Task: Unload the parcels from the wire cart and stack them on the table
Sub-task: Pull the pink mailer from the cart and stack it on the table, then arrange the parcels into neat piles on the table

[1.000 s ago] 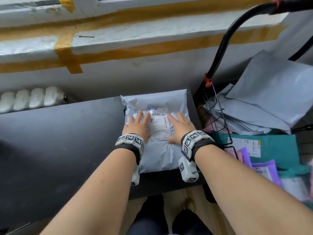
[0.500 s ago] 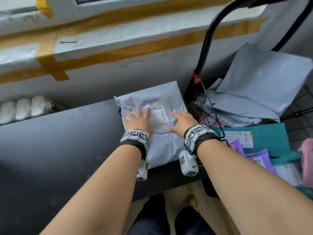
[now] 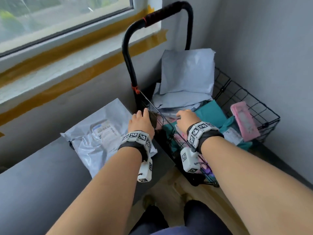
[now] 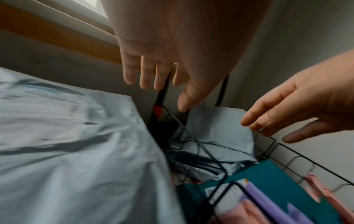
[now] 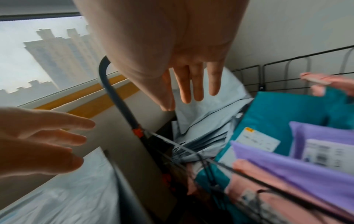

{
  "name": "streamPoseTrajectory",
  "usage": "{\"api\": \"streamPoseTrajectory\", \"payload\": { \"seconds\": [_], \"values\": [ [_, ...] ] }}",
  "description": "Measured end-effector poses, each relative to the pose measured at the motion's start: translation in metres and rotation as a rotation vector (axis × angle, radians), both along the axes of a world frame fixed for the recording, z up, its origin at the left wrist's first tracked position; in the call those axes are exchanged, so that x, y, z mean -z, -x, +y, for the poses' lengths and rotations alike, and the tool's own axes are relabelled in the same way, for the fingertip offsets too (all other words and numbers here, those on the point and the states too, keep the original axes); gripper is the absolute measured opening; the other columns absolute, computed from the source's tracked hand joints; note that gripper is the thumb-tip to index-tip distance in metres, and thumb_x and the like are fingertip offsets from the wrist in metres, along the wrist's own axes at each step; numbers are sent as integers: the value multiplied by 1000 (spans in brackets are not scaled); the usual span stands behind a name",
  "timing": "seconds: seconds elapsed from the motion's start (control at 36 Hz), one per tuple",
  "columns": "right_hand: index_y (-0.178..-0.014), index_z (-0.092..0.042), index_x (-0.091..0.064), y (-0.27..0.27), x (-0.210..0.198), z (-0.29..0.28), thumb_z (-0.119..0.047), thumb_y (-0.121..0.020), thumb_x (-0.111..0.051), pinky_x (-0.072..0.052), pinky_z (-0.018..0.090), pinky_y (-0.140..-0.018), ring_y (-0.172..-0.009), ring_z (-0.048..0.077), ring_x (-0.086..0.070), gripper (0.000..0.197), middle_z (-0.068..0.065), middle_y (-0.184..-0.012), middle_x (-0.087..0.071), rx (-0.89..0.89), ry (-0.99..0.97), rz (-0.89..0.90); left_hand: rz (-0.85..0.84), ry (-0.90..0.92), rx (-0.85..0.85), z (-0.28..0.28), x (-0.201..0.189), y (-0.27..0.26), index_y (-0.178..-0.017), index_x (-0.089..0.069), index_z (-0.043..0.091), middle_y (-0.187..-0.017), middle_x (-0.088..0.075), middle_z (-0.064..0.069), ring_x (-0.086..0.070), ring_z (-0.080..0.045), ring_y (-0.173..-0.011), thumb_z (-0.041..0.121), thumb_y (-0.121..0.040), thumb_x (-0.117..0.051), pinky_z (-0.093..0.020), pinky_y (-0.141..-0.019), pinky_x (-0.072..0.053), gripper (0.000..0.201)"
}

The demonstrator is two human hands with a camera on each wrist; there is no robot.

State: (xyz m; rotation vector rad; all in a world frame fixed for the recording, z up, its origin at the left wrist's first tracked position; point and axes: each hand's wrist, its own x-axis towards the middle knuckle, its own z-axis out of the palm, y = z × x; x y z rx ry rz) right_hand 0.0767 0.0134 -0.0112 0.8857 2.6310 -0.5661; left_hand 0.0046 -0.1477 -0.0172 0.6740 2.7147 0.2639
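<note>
A grey poly parcel (image 3: 101, 131) with a white label lies on the dark table (image 3: 39, 175), near its right edge. The black wire cart (image 3: 245, 97) stands right of the table and holds grey parcels (image 3: 186, 72), a teal parcel (image 3: 211, 114), purple parcels (image 5: 298, 171) and pink ones (image 3: 243, 121). My left hand (image 3: 141, 122) hovers open over the gap between table and cart, fingers straight, holding nothing. My right hand (image 3: 185, 117) is open above the cart's near corner, over the teal parcel. Both hands show empty in the wrist views (image 4: 153, 75) (image 5: 193, 84).
The cart's black handle (image 3: 135, 48) rises between the table and the parcels. A window sill with yellow tape (image 3: 67, 68) runs behind the table. A grey wall (image 3: 271, 48) closes the right side. My legs and the wooden floor (image 3: 172, 192) are below.
Both hands have lifted off the grey parcel on the table and moved right to the cart. The view has turned right, so the whole cart now shows.
</note>
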Motion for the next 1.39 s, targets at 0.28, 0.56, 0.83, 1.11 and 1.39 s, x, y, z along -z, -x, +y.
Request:
{"api": "streamPoseTrajectory", "payload": {
  "seconds": [0.28, 0.56, 0.83, 1.11, 1.39],
  "values": [
    [-132, -18, -53, -76, 9, 112, -16, -95, -47, -44, 37, -99, -120, 30, -51, 38, 12, -135, -47, 176, -9, -25, -110, 35, 194, 127, -7, -61, -139, -37, 17, -138, -43, -6, -41, -27, -127, 6, -87, -44, -42, -101, -42, 54],
    [-119, -15, -60, -133, 30, 248, -29, -97, -45, -49, 31, -75, -86, 26, -63, 30, 7, -101, -64, 209, 13, -47, -181, 84, 172, 254, 9, -114, -136, -43, 14, -136, -47, -10, -44, -27, -126, 4, -88, -41, -39, -101, -41, 49],
    [-123, -12, -55, -147, 61, 329, -29, -95, -52, -51, 40, -87, -106, 34, -61, 33, 14, -122, -59, 276, 73, -196, -241, 75, 90, 344, 44, -145, -136, -43, 17, -130, -51, -8, -48, -26, -119, 3, -88, -40, -39, -95, -45, 50],
    [-122, -8, -51, -133, 100, 368, -25, -95, -53, -50, 39, -82, -103, 33, -62, 32, 14, -120, -60, 415, 169, -224, -204, 106, 58, 382, 80, -140, -129, -46, 14, -125, -52, -6, -46, -23, -118, 23, -99, -39, -38, -90, -43, 33],
    [-125, -11, -40, -134, 120, 373, -26, -96, -50, -37, 31, -55, -78, 25, -54, 34, 6, -95, -55, 530, 305, -222, -262, 87, 4, 384, 99, -138, -122, -52, 14, -119, -56, -7, -48, -24, -114, 37, -99, -37, -40, -94, -45, 36]
  ]
}}
